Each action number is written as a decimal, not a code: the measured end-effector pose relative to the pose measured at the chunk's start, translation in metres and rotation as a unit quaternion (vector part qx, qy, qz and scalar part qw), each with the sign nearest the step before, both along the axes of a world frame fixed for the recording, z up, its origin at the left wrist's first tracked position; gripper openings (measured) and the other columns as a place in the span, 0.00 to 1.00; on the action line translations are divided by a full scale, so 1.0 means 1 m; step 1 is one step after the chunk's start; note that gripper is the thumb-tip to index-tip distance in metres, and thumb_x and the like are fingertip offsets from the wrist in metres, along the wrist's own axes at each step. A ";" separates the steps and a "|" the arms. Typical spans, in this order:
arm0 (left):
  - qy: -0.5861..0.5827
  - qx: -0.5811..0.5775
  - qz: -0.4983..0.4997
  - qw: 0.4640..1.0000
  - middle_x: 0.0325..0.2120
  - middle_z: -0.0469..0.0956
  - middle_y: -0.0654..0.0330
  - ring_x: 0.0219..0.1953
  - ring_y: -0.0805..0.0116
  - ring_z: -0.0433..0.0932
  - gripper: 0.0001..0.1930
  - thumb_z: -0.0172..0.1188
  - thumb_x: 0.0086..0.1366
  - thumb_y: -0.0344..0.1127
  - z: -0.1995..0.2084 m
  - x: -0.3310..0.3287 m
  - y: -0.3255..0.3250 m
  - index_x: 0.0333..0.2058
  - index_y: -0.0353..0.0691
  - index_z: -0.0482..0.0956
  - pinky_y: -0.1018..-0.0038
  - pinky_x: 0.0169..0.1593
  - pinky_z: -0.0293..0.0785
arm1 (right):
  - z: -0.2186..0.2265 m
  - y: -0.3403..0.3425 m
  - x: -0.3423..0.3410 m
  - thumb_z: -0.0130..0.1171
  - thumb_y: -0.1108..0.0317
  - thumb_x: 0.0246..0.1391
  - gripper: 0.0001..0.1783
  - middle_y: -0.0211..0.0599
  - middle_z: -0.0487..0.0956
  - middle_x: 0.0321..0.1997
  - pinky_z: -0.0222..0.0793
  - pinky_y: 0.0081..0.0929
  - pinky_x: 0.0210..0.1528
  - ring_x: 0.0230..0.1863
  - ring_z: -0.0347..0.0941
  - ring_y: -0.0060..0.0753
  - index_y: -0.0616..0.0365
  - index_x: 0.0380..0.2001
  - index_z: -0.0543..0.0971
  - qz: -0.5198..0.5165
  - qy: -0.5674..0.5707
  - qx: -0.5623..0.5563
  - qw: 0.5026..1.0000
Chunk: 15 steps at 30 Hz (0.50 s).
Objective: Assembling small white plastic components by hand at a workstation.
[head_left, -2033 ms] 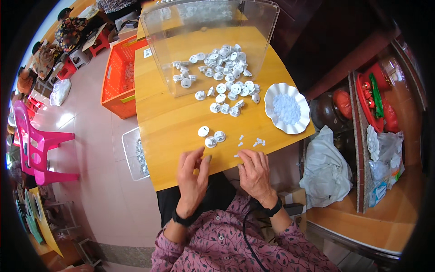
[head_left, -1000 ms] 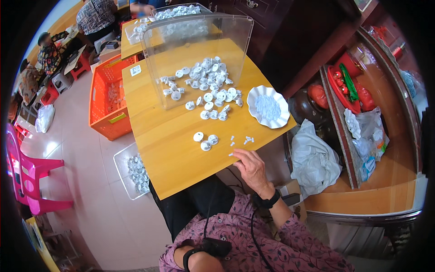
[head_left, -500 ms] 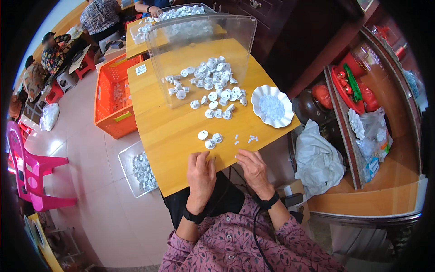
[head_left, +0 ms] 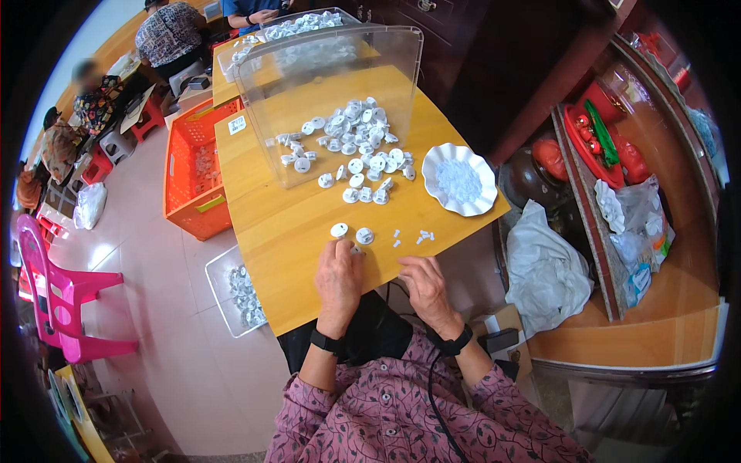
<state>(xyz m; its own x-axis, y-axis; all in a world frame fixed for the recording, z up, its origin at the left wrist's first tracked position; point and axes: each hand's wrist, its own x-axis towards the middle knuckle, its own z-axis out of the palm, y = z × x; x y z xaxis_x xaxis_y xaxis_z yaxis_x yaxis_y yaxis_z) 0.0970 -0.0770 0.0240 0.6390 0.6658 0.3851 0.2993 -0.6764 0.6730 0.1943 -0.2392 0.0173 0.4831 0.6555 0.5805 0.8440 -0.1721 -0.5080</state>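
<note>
My left hand (head_left: 338, 279) is at the near part of the yellow wooden table (head_left: 297, 289). Its curled fingers close on a white round plastic part (head_left: 356, 250), which they partly hide. Just beyond the fingertips lie another white disc (head_left: 339, 230) and a white part with a raised middle (head_left: 365, 235). My right hand (head_left: 424, 287) hovers at the front edge, thumb and fingers pinched together; whatever they hold is too small to make out. A few small clear pins (head_left: 425, 236) lie past it. Farther off is a pile of white round parts (head_left: 359, 127).
A clear plastic bin (head_left: 328, 85) stands tipped on its side around the pile. At right is a white scalloped dish (head_left: 485, 202) of small clear pieces. An orange crate (head_left: 185, 208) and a clear tray of parts (head_left: 220, 289) sit left of the table. Other people (head_left: 171, 35) sit farther back.
My left hand has moved forward onto the nearest of the three white parts, covering some of it. The right hand stays pinched by the table edge. The view has shifted slightly.
</note>
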 end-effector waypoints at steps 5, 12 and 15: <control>-0.052 0.047 -0.025 0.997 0.32 0.77 0.50 0.33 0.54 0.79 0.10 0.64 0.61 0.27 -0.008 -0.012 0.000 0.41 0.35 0.76 0.63 0.38 0.75 | 0.007 0.003 -0.015 0.61 0.81 0.52 0.06 0.45 0.77 0.36 0.72 0.37 0.40 0.39 0.75 0.51 0.63 0.34 0.77 -0.045 0.089 0.043 0.994; -0.245 -0.577 -0.083 0.774 0.36 0.80 0.58 0.34 0.70 0.78 0.14 0.59 0.70 0.30 0.003 -0.037 -0.012 0.52 0.34 0.76 0.75 0.38 0.77 | 0.032 0.017 -0.033 0.60 0.79 0.58 0.03 0.43 0.77 0.35 0.73 0.32 0.38 0.36 0.76 0.43 0.62 0.36 0.78 -0.037 0.244 0.050 0.968; -0.346 -0.713 -0.158 0.589 0.40 0.80 0.58 0.36 0.71 0.78 0.16 0.56 0.73 0.32 0.003 -0.047 -0.012 0.56 0.34 0.75 0.76 0.39 0.78 | 0.050 0.024 -0.041 0.58 0.77 0.62 0.02 0.34 0.75 0.37 0.73 0.21 0.33 0.32 0.75 0.23 0.63 0.38 0.78 0.004 0.237 0.035 0.971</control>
